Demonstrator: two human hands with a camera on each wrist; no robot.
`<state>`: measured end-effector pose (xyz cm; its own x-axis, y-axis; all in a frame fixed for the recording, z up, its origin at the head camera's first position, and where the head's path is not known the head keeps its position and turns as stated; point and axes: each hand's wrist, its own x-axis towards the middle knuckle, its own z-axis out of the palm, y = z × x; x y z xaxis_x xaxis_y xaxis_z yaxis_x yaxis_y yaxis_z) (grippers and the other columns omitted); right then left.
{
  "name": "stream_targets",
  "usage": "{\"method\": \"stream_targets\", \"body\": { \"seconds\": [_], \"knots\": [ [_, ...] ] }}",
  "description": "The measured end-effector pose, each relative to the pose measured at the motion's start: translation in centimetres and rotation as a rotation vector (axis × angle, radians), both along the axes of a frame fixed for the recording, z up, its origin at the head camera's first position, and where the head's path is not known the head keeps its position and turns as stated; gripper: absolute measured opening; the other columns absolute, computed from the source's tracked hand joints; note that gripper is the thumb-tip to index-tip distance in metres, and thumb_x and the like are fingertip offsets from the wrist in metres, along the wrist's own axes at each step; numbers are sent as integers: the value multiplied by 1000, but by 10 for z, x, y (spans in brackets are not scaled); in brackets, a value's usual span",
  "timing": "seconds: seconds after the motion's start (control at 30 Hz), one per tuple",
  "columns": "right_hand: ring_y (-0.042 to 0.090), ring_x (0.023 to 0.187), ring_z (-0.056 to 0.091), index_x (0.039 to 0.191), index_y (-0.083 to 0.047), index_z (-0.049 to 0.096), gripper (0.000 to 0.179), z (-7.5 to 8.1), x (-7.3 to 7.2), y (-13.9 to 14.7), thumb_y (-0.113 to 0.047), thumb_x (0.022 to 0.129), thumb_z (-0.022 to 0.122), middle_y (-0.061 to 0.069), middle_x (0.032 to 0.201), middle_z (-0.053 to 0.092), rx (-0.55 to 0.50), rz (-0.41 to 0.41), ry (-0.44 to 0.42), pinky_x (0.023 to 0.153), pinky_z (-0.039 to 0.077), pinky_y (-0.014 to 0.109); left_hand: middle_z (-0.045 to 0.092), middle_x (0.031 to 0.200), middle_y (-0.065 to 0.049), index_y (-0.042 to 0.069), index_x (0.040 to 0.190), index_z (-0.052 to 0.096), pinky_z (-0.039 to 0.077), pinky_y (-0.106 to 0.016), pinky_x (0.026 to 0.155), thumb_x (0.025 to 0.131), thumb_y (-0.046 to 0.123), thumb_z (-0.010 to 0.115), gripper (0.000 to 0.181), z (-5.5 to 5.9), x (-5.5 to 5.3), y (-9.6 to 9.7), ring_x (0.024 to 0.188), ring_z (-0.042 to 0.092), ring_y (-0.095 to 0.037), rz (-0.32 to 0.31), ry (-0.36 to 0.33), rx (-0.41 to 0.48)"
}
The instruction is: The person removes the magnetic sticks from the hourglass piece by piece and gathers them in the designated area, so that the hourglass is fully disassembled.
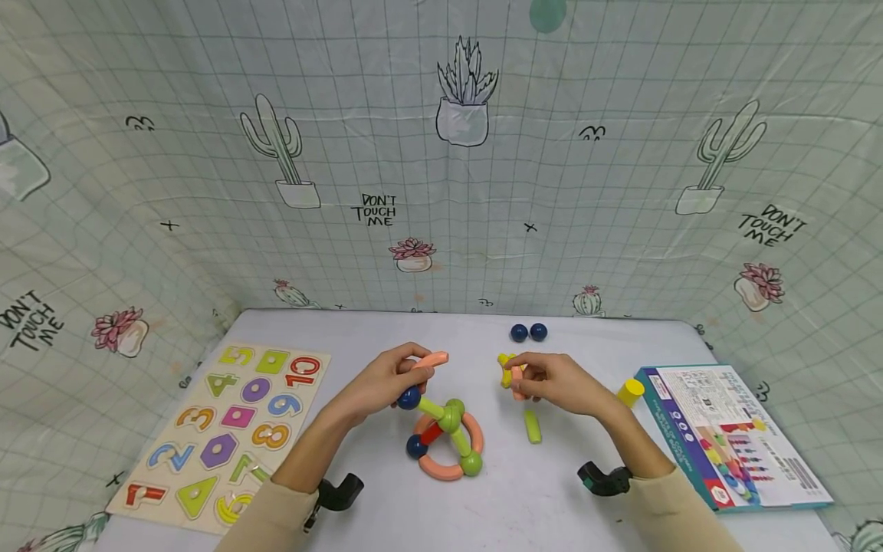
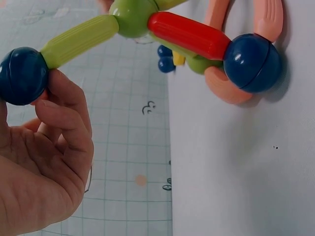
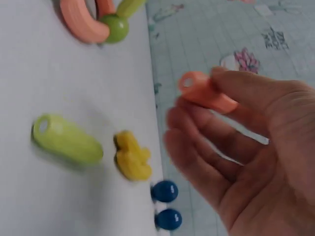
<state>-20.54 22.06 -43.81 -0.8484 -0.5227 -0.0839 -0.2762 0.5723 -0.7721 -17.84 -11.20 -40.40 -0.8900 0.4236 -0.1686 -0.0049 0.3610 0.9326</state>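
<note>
I see smooth, glossy, plastic-looking pieces: rods with fine lengthwise ribs and round balls, one navy ball (image 2: 22,76) split by a thin seam. The left hand (image 1: 386,377) has its fingers curled on a curved salmon rod (image 1: 432,359), and its fingertips touch that navy ball, at the end of a rod-and-ball frame (image 1: 451,418). The frame's salmon ring (image 1: 441,470) lies on the white table (image 1: 497,506), lime rods and a red bar (image 1: 431,435) meeting above it. In my head view the curved rod's long axis runs crosswise, its free tip pointing right. The right hand (image 1: 555,381) pinches a short salmon piece (image 1: 517,382) beside a knobbly yellow piece (image 3: 132,157); its long axis runs up and down my head view, and a pale disc marks its end in the right wrist view
</note>
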Motion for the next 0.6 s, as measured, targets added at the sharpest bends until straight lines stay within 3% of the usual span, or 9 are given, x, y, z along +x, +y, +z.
{"method": "stream_targets", "body": {
  "seconds": [0.13,0.33,0.6],
  "knots": [
    [20,75,66,128,-3,64,38,-7,0,20,-25,98,67,2,90,65,76,4,-70,72,58,41,64,80,-3,14,124,59,31,-25,51,101,33,62,31,1,0,0,57,40,-15,-3,2,1],
    [16,73,62,122,-6,68,32,-19,5,39,-21,94,70,3,95,60,142,-21,-119,66,53,27,64,80,-3,14,124,58,31,-25,50,101,32,62,29,1,-1,0,55,39,-15,-3,4,-7],
    [19,70,59,115,-9,68,28,-30,7,45,-22,91,74,3,85,61,160,-6,-170,62,49,28,64,80,-3,13,123,58,30,-25,49,100,36,63,33,0,-2,0,54,38,-15,-3,3,-5]
  ]
}}
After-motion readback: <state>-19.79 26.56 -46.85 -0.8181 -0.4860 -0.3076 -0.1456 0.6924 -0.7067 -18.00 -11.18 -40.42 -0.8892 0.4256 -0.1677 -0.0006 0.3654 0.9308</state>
